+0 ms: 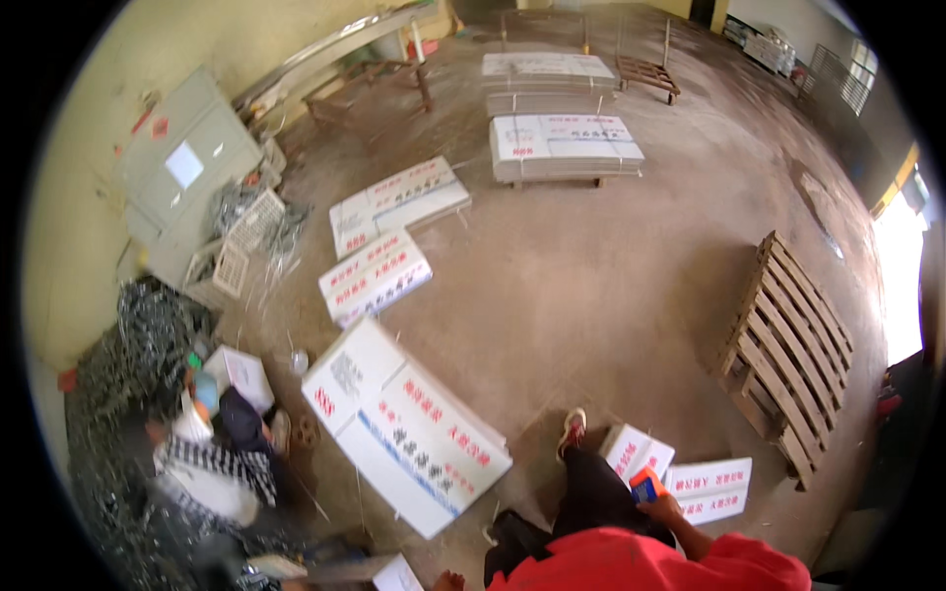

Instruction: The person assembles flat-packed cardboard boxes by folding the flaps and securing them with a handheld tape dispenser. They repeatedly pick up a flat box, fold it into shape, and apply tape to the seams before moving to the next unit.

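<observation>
My right hand [665, 509] is closed round a small orange and blue block-shaped object [645, 486], whose kind I cannot make out. Just beyond that hand stands a small white carton [636, 453] with red print. Another white carton [709, 490] lies beside it to the right. Only a bit of my left hand [449, 581] shows at the lower edge, its fingers too cut off to read. A white carton piece [396, 573] is near it. Ahead and left lies a stack of large flat white cartons [404, 424] with red and blue print.
Farther off lie more flat cartons [399, 202] and tied carton stacks [567, 143]. A wooden pallet [788, 355] is at the right. At the left, a person in checked clothing [217, 473] is low beside a heap of dark strapping [138, 364]. White plastic crates [256, 219] stand behind.
</observation>
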Motion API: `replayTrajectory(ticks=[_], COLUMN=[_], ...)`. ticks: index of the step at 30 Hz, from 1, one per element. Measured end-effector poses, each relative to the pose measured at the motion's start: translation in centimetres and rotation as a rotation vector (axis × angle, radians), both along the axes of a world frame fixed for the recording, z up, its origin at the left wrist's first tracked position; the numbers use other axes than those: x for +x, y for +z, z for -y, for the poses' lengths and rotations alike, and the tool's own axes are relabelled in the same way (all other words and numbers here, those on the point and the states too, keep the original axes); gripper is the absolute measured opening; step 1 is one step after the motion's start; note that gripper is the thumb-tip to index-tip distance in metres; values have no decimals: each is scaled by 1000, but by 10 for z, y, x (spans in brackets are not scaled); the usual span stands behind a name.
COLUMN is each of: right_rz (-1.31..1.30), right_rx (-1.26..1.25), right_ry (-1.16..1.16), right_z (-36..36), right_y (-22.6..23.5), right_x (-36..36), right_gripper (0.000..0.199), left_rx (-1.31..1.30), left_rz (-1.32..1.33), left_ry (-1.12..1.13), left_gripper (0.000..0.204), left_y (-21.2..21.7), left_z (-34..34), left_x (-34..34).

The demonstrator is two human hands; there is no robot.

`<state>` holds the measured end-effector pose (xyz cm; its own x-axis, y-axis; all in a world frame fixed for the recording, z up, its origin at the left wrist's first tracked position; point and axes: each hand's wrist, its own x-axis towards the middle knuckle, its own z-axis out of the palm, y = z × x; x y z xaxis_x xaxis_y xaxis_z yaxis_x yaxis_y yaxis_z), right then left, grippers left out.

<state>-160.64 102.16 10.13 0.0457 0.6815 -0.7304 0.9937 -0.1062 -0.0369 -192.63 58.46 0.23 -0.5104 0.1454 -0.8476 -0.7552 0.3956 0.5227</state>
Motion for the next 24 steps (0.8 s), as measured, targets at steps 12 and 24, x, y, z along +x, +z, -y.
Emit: replayTrajectory(ticks=[12,24], right_rz=[-521,-672], right_rx=[173,189], right_ry=[-639,-691], right_z=[-242,-515], right_y=[39,20], right_x=[-20,-132], right_gripper=[25,27], left_rx=[310,152], left_rz=[37,77], left_ry=[-31,89], left_gripper=[16,17], left_y=[137,28], left_z=[-497,-733], left_x=[-120,-225])
